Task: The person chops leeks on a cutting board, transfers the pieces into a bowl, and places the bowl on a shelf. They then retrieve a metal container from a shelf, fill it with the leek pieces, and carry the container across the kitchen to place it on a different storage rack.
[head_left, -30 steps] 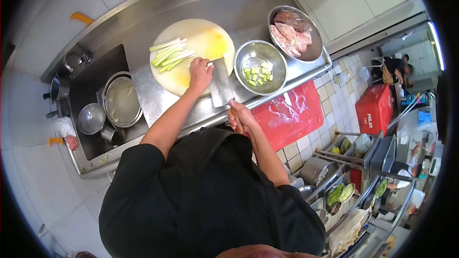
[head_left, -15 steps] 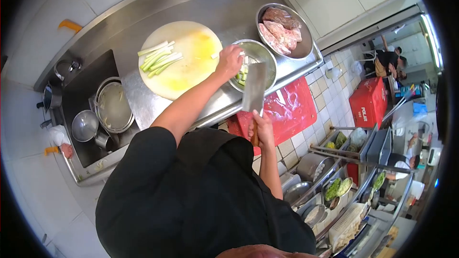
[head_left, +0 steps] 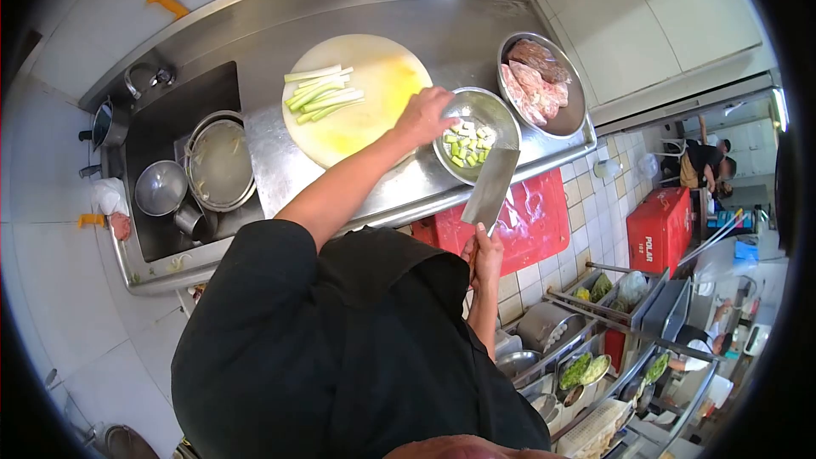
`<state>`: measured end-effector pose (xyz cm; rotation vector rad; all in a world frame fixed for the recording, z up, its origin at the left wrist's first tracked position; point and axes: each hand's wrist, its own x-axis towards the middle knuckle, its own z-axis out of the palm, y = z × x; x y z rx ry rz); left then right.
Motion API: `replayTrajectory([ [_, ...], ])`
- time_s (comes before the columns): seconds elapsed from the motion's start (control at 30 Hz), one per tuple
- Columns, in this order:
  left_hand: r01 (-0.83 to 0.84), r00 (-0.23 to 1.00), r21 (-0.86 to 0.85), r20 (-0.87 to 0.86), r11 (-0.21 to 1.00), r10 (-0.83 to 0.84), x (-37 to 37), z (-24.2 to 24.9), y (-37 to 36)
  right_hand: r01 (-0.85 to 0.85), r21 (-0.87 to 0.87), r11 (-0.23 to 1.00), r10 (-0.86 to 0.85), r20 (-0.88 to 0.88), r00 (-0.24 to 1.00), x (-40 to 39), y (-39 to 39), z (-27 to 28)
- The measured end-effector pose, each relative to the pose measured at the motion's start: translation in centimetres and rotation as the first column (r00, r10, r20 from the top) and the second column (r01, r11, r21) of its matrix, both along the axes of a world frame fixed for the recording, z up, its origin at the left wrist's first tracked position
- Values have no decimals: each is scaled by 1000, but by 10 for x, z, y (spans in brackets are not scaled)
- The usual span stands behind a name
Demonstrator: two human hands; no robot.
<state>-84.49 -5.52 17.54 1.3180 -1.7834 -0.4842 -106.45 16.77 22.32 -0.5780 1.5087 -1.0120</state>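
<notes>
My left hand (head_left: 427, 116) is at the left rim of a steel bowl (head_left: 508, 119), fingers curled together over the edge. Whatever they hold, if anything, is hidden. Cut green and white pieces of scallion (head_left: 466, 151) lie inside the bowl. In my right hand (head_left: 483, 257) is the handle of a cleaver (head_left: 493, 187), its broad blade angled up beside the bowl's lower right rim. To the left, a round white cutting board (head_left: 374, 55) with yellow stains carries several longer scallion stalks (head_left: 327, 93).
A larger steel bowl (head_left: 574, 119) of raw meat (head_left: 529, 93) stands at the counter's right end. Left of the board is a sink (head_left: 153, 161) with pots and bowls. A red crate lid (head_left: 535, 229) lies below the counter edge. Shelves with food trays and other people are at right.
The view has shifted, so the counter appears further right. My left hand has drawn back toward the bowl's left rim, and the cleaver has tilted and lowered, uncovering more of the bowl.
</notes>
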Motion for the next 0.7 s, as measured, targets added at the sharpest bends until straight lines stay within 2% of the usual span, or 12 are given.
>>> replayTrajectory([
  [0.07, -117, 991, 77, 75, 990, 111, 33, 7, -3, -25, -29, 999, 24, -40, 999, 1, -4, 3],
  [0.1, -232, 961, 113, 178, 966, 210, 58, 5, 2, -37, -27, 999, 35, -57, 998, 3, -5, 5],
  [0.17, -433, 824, 193, 481, 880, 300, 112, -4, 20, -50, -26, 998, 48, -86, 995, 9, -7, 8],
  [0.2, -504, 748, 202, 589, 840, 307, 135, -24, 27, -57, -23, 998, 55, -63, 996, 12, -6, 6],
  [0.23, -515, 696, 193, 663, 836, 276, 151, -38, 35, -68, -21, 997, 67, -42, 997, 15, -5, 4],
  [0.3, -446, 677, 16, 661, 895, 325, 163, -49, 50, -115, -6, 993, 115, -17, 993, 23, -9, 3],
  [0.4, -385, 768, 37, 566, 922, 298, 158, -48, 60, -217, 27, 976, 217, -9, 976, 37, -16, 4],
  [0.5, -234, 874, 73, 452, 969, 177, 148, -44, 76, -325, 30, 945, 326, -17, 945, 51, -26, 3],
  [0.6, -226, 899, -57, 372, 973, 230, 145, -44, 85, -418, 84, 905, 424, -82, 902, 64, -36, 1],
  [0.7, -243, 903, -71, 348, 967, 252, 148, -39, 85, -484, 110, 868, 495, -137, 858, 75, -42, -5],
])
